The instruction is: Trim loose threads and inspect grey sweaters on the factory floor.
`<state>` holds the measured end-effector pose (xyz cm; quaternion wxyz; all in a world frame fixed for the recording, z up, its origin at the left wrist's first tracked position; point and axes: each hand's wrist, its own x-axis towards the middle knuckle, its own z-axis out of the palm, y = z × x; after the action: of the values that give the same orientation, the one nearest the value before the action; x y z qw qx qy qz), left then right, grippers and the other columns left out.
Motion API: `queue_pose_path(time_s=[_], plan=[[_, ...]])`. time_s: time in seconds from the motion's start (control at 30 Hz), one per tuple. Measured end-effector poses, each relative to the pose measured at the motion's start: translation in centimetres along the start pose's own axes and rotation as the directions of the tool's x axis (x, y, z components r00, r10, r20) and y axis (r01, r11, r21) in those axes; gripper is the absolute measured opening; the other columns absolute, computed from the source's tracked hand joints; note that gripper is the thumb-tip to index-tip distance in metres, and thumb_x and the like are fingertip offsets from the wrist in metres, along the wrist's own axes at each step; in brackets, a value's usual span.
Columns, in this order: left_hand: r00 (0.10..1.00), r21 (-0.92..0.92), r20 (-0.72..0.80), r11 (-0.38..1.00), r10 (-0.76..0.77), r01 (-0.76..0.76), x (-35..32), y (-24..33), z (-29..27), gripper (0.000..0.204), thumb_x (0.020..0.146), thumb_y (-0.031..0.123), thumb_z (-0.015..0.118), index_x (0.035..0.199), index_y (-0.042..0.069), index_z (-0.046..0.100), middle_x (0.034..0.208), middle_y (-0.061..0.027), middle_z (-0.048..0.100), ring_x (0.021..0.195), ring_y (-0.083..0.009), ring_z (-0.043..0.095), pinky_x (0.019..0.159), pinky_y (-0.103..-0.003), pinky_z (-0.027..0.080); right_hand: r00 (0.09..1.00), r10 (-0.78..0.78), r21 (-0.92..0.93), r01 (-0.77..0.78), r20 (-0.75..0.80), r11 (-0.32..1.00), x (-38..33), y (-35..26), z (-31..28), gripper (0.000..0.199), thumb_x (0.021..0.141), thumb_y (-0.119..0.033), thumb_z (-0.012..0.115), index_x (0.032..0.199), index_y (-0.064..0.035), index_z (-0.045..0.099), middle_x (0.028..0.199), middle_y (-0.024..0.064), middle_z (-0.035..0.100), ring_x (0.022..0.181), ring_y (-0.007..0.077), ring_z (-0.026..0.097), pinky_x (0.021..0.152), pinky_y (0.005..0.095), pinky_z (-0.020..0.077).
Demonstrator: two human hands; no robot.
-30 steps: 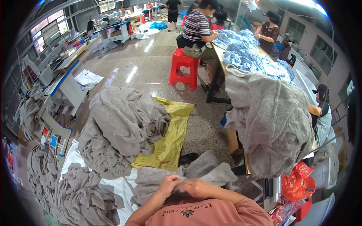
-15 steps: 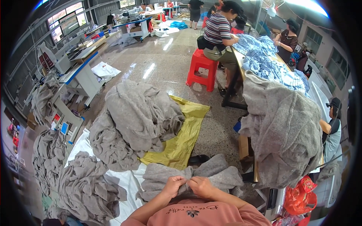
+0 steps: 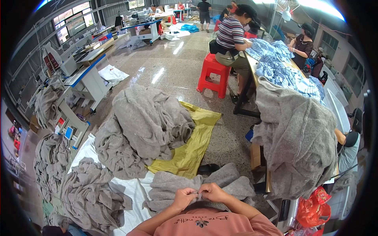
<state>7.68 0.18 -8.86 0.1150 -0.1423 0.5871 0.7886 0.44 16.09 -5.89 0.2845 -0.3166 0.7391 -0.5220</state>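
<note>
Across my lap lies a grey knitted garment (image 3: 167,188), spread out to both sides. My left hand (image 3: 184,198) is closed in a pinch on its fabric, thumb and fingertips together. Close beside it, my right hand (image 3: 214,193) also pinches the knit, its wrist bent and fingers pointing down. The fingertips of both hands almost meet at the middle of the garment. Whether a thread or small tool sits between them is too small to tell. A dark shoe (image 3: 208,169) shows just beyond the garment.
Heaps of grey knitwear (image 3: 147,122) lie ahead and left on a yellow sheet (image 3: 193,153) and a white sheet (image 3: 132,194). More knitwear (image 3: 297,141) is piled on the right-hand table. A person sits there on a red stool (image 3: 214,76); a red plastic bag (image 3: 314,208) is near right.
My right hand has lifted slightly and its wrist is bent more. The left hand stays about where it was, still pinching the garment. The view has shifted a little.
</note>
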Motion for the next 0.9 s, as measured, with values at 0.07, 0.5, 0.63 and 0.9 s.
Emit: queue_pose_path(time_s=[0.07, 0.5, 0.63, 0.9], plan=[[0.996, 0.194, -0.035, 0.978, 0.085, -0.077, 0.0, 0.1, 0.1, 0.01, 0.07, 0.002, 0.06, 0.078, -0.001, 0.062, 0.069, -0.0035, 0.061, 0.058, -0.0055, 0.051, 0.053, -0.02, 0.042, 0.985, 0.174, 0.027, -0.174, 0.01, 0.984, -0.2, -0.1, 0.3, 0.015, 0.063, 0.003, 0.052, 0.077, 0.0003, 0.054, 0.073, 0.012, 0.056, 0.07, 0.0272, 0.055, 0.062, 0.0318, 0.0437], [0.955, 0.466, -0.025, 0.848, 0.296, -0.251, -0.1, 1.7, 0.8, 0.006, 0.07, 0.005, 0.059, 0.073, 0.0, 0.06, 0.065, -0.0092, 0.06, 0.056, -0.0104, 0.054, 0.05, -0.026, 0.042, 0.961, -0.01, -0.137, -0.03, -0.278, 0.99, -0.8, 2.2, 2.5, 0.013, 0.069, -0.006, 0.05, 0.079, -0.0002, 0.056, 0.062, 0.0132, 0.056, 0.053, 0.0227, 0.056, 0.049, 0.0319, 0.0428], [0.882, 0.566, -0.021, 0.733, 0.47, -0.377, -0.4, 1.5, 1.3, 0.005, 0.07, 0.004, 0.058, 0.069, 0.0, 0.057, 0.064, -0.0134, 0.058, 0.056, -0.0205, 0.057, 0.051, -0.028, 0.043, 0.922, -0.021, -0.214, -0.067, -0.387, 0.975, -1.4, -0.1, 2.9, 0.007, 0.068, -0.008, 0.051, 0.07, -0.0023, 0.053, 0.063, 0.0182, 0.054, 0.058, 0.036, 0.053, 0.049, 0.0386, 0.0423], [0.763, 0.693, -0.015, 0.557, 0.646, -0.458, -1.0, 2.1, 2.2, 0.002, 0.071, 0.003, 0.055, 0.069, 0.002, 0.055, 0.064, -0.0152, 0.054, 0.057, -0.0314, 0.054, 0.051, -0.036, 0.043, 0.887, -0.204, -0.413, 0.016, -0.414, 0.911, -0.6, -0.5, 3.1, 0.01, 0.062, -0.008, 0.052, 0.057, -0.0026, 0.044, 0.058, 0.0171, 0.049, 0.053, 0.0354, 0.049, 0.047, 0.0419, 0.0383]])
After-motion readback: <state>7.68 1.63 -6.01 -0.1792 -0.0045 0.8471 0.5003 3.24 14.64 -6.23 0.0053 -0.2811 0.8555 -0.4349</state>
